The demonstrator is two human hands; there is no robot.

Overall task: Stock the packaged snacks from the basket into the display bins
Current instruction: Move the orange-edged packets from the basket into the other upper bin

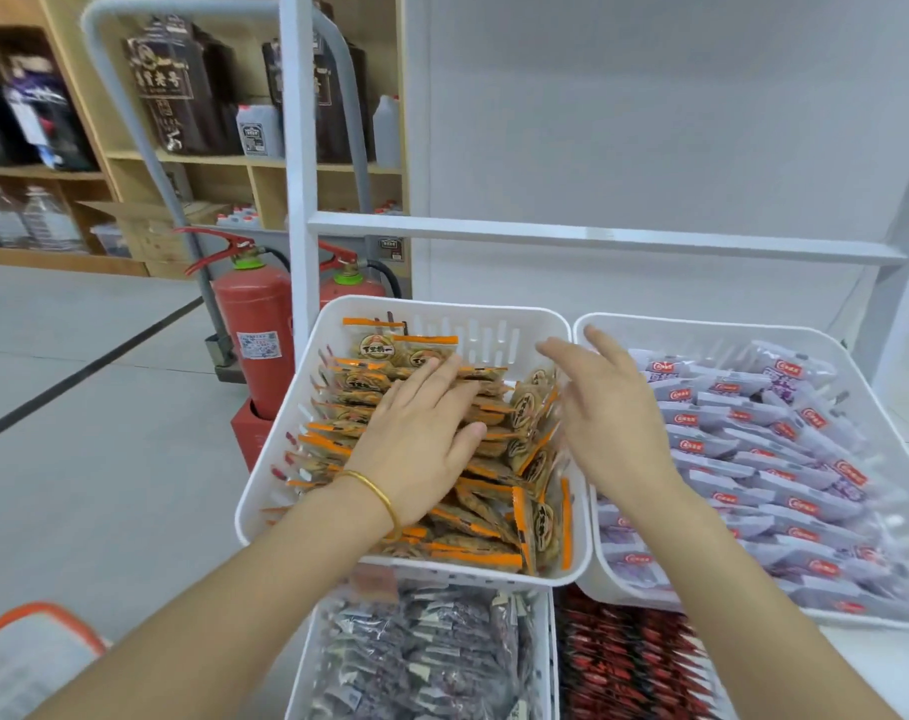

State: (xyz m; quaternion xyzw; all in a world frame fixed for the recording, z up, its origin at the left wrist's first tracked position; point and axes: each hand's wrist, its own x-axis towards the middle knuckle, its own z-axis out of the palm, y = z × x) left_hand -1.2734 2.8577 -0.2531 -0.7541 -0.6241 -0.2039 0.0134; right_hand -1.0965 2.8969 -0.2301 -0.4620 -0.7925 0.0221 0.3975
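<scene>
Orange-rimmed basket (42, 609) at near left. Further in, the left hand (416, 439) lies flat, fingers straight and together, on orange snack packets (494, 517) filling a white bin (494, 319), likely levelling them; the right hand (613, 413) hovers alongside, fingers loosely spread.

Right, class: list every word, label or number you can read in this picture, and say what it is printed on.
None reads with certainty.
Round logo on the orange snack packets: Chinese characters, blurred.
Red oval logo on the purple snack packets: blurred.
Sticker on the fire extinguisher: too small.
Label on the dark jar: characters blurred.
</scene>
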